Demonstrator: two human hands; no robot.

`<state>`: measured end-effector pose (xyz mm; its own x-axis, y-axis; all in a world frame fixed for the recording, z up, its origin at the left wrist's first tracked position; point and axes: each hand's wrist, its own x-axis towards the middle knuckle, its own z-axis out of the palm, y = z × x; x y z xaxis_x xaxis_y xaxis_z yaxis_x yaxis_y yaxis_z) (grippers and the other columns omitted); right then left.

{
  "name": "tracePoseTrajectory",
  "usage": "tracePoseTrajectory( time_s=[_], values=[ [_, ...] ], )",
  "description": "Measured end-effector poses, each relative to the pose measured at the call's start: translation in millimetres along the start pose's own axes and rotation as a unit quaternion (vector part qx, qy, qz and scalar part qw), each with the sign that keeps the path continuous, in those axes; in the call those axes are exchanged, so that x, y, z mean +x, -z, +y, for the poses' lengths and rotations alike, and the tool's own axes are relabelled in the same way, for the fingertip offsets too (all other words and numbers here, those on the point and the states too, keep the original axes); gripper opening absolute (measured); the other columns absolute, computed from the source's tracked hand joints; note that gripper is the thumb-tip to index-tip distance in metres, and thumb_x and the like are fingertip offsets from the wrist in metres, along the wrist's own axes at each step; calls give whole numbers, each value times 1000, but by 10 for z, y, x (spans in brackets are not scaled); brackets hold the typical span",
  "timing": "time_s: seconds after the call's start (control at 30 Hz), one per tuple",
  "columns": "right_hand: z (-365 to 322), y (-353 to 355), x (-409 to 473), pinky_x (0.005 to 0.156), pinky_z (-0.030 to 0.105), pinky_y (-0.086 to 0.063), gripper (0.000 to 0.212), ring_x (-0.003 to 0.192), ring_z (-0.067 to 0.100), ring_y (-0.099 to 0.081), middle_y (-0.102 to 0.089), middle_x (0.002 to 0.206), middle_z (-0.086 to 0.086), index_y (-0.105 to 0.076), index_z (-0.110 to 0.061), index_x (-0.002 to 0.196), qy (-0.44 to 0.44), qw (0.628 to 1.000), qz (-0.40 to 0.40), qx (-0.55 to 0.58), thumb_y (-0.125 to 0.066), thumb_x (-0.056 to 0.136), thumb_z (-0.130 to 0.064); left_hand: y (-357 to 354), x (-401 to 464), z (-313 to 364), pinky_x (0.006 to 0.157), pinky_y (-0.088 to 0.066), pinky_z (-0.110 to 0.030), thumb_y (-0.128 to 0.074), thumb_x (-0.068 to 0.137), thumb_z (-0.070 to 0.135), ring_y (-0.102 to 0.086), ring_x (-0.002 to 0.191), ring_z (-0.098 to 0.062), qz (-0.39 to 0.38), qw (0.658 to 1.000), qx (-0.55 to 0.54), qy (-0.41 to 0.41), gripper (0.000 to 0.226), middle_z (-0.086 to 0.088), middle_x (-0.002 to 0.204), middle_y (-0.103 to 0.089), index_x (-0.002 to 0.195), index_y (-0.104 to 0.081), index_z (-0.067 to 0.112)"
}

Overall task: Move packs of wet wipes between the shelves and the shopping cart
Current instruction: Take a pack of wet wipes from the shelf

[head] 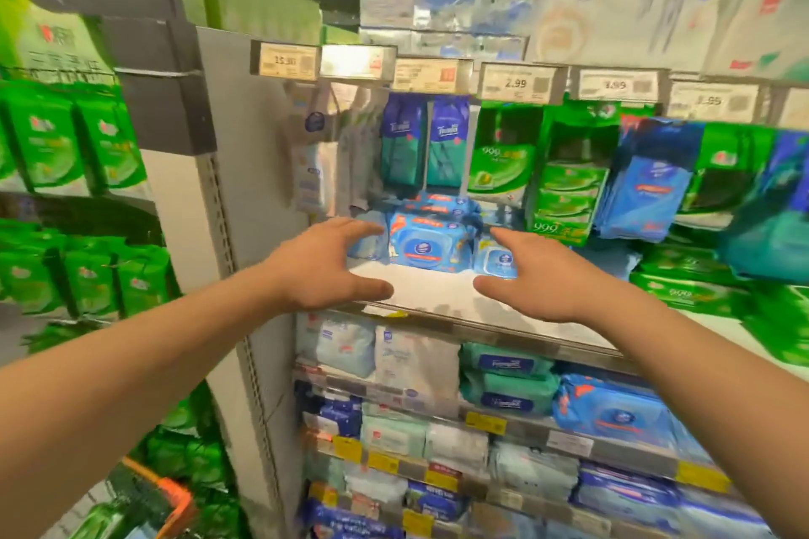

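Between the two outstretched hands, on the white shelf (437, 298), sits a blue pack of wet wipes (427, 247), with more blue packs stacked behind it. Left hand (326, 269) and right hand (540, 280) both reach toward it with fingers spread, holding nothing, not yet touching it. Just beyond the right hand lies a smaller blue pack (499, 262). Below the left forearm, an orange-rimmed shopping cart (175, 499) shows.

Glossy blue plastic wrap covers the wet wipe packs (431, 243), catching the light. They sit on a smooth, matt white shelf (442, 298), apparently painted metal. Paper price tags (514, 82) sit behind shiny clear plastic strips.
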<state>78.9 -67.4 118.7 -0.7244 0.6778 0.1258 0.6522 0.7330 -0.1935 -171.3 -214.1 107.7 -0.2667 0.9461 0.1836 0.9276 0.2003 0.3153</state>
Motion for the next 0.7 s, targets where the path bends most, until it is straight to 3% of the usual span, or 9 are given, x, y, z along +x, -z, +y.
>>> tracePoseTrajectory(
  time_s=[0.17, 0.33, 0.43, 0.6, 0.7],
  values=[
    [445, 40, -34, 121, 31, -27, 86, 150, 21, -31, -30, 166, 5, -23, -13, 160, -42, 999, 11, 20, -60, 94, -54, -157, 342, 300, 114, -41, -47, -56, 56, 90, -48, 138, -18, 1, 1000, -16, -22, 106, 9, 156, -45, 151, -40, 46],
    [584, 69, 59, 117, 29, -28, 84, 149, 22, -35, -34, 163, 7, -26, -12, 159, -58, 997, 38, 33, -60, 95, -53, -200, 594, 454, 115, -39, -41, -69, 67, 76, -50, 134, -17, 5, 998, -31, -51, 94, 7, 150, -51, 150, -46, 37],
    [569, 101, 170, 115, 29, -30, 81, 147, 22, -38, -36, 163, 6, -27, -13, 159, -64, 995, 65, 41, -60, 95, -51, -194, 799, 428, 114, -41, -42, -65, 64, 78, -51, 134, -17, 11, 997, -32, -68, 97, 7, 150, -52, 149, -48, 36],
    [519, 200, 468, 115, 35, -39, 79, 141, 22, -47, -45, 157, 6, -33, -13, 157, -96, 983, 131, 84, -65, 92, -46, -181, 1182, 311, 112, -41, -36, -76, 83, 56, -52, 132, -16, 33, 992, -57, -105, 76, 6, 149, -53, 150, -49, 32],
    [458, 257, 682, 106, 22, -42, 70, 129, 11, -59, -52, 150, 6, -40, -12, 153, -118, 967, 163, 154, -69, 93, -35, -143, 1409, 227, 112, -40, -33, -72, 79, 62, -53, 133, -16, 34, 989, -77, -123, 82, 3, 149, -54, 150, -50, 26]
  ],
)
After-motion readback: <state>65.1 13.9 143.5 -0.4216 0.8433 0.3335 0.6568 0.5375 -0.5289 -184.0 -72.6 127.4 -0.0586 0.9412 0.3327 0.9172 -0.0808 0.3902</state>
